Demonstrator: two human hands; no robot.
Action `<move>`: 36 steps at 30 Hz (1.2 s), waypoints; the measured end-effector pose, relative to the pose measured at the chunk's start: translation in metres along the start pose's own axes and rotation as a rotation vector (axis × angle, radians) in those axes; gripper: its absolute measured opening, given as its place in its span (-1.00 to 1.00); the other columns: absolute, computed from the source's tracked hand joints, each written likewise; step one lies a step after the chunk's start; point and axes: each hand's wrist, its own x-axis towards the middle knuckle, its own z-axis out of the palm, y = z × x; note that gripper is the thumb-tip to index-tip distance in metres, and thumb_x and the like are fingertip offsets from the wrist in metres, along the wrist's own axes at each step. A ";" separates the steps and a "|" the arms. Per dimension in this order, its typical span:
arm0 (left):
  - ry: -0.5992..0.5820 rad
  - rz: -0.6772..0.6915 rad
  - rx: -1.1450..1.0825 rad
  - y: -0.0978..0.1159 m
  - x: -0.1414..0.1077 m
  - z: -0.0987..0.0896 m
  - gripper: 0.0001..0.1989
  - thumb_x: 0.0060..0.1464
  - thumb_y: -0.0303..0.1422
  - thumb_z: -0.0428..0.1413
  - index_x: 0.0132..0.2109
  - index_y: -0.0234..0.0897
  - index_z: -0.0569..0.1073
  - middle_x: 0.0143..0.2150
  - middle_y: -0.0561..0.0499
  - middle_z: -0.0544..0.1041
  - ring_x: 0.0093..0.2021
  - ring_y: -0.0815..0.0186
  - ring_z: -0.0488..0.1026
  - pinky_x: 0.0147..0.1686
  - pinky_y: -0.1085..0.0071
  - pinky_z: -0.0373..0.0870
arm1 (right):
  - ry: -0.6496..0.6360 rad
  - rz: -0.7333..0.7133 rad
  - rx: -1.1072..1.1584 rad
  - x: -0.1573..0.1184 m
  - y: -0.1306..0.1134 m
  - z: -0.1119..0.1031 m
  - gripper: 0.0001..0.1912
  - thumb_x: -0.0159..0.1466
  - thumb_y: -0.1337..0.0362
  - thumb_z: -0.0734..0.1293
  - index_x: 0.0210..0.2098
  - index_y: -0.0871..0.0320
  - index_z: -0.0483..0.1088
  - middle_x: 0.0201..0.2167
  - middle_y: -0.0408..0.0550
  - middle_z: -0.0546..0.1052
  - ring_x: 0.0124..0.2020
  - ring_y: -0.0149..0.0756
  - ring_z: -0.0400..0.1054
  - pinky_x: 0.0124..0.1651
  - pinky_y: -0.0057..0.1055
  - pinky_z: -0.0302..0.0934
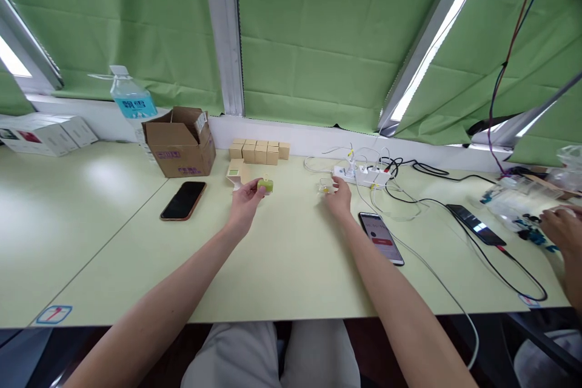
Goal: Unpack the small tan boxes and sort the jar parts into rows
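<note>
Between the thumb and fingers of my left hand (246,200) is a small yellow-green object (265,185); its exact kind is too small to make out. Beside that hand an opened small cardboard box (236,173) lies on the table. My right hand (340,199) has its fingers closed at a small clear plastic piece (325,186) with a bit of yellow in it, low over the table in front of the power strip. Behind my left hand, several small tan boxes (259,151) stand in a row near the wall.
At the left are a black phone (183,200), an open brown carton (179,144) and a water bottle (133,100). A power strip (362,176) with tangled cables and a lit phone (381,237) lie right. Another person's hand (564,227) works over plastic bags at the far right.
</note>
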 end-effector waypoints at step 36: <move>-0.275 -0.012 0.197 0.038 -0.042 0.037 -0.35 0.05 0.32 0.30 -0.33 -0.24 0.44 -0.36 -0.06 0.64 -0.25 0.17 0.66 -0.13 0.23 0.58 | 0.003 -1.020 0.012 -0.110 -0.083 0.020 -0.48 0.54 0.29 0.24 0.46 0.06 0.25 0.12 0.25 0.52 0.12 0.05 0.53 0.06 0.02 0.61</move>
